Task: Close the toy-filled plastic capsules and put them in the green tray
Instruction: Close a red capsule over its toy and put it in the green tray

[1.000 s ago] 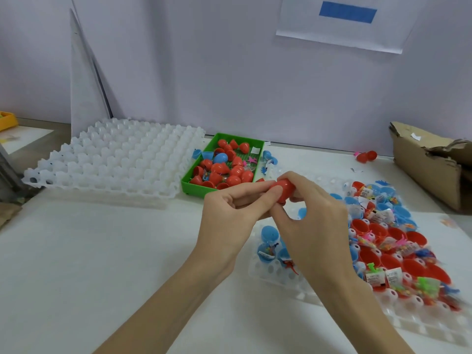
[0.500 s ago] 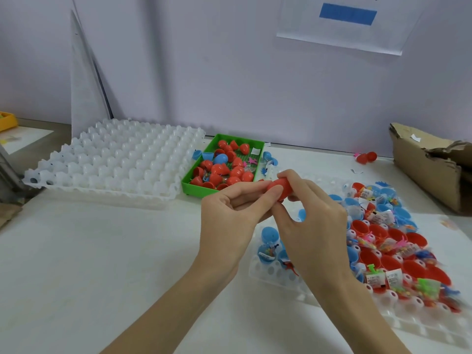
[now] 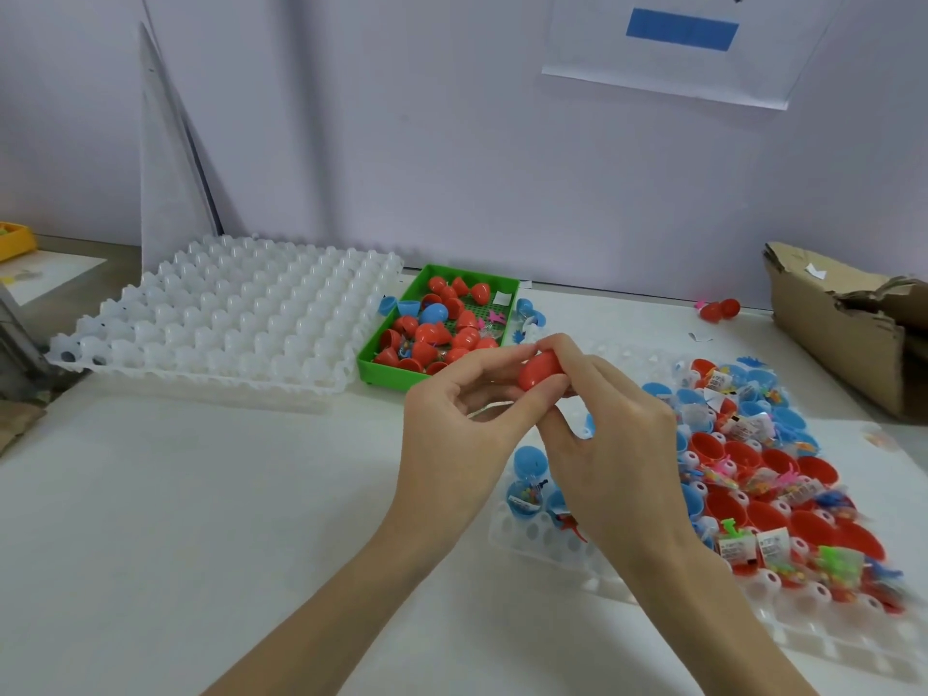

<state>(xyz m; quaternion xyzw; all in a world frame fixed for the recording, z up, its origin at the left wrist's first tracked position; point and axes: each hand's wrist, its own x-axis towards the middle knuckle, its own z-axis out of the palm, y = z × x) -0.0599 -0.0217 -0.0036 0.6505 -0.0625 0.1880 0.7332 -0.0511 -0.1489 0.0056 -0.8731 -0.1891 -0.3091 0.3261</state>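
Head view: one white worktop (image 3: 201, 519) carries everything. On it, from largest down, are two white moulded cell trays — an empty-looking one far left (image 3: 226, 319) and one near right (image 3: 627, 555) loaded with open capsule halves and packeted toys. One torn cardboard box (image 3: 843, 339) sits far right. One green tray (image 3: 381, 366) lies between the two white trays, already holding a heap of red capsules with one blue among them; the heap overlaps too much for an exact count, roughly fifteen to twenty pieces. The open halves in the right tray are red and blue, well over a dozen of each, partly hidden by toys and the right arm. A pair of red pieces (image 3: 720, 309) lies apart at the far edge.

Two hands work in the middle. The left hand (image 3: 452, 434) and right hand (image 3: 612, 439) both pinch one red capsule (image 3: 540, 369), held above the worktop just near of the green tray's near right corner — fingertips on opposite ends.

To do this step well, I would line the two rims up square before squeezing, press along the capsule's axis rather than across it, and check that no toy wrapper is trapped in the seam. Whether it has snapped fully closed cannot be told; fingers cover the join. The drop into the green tray is a short reach to the far left.
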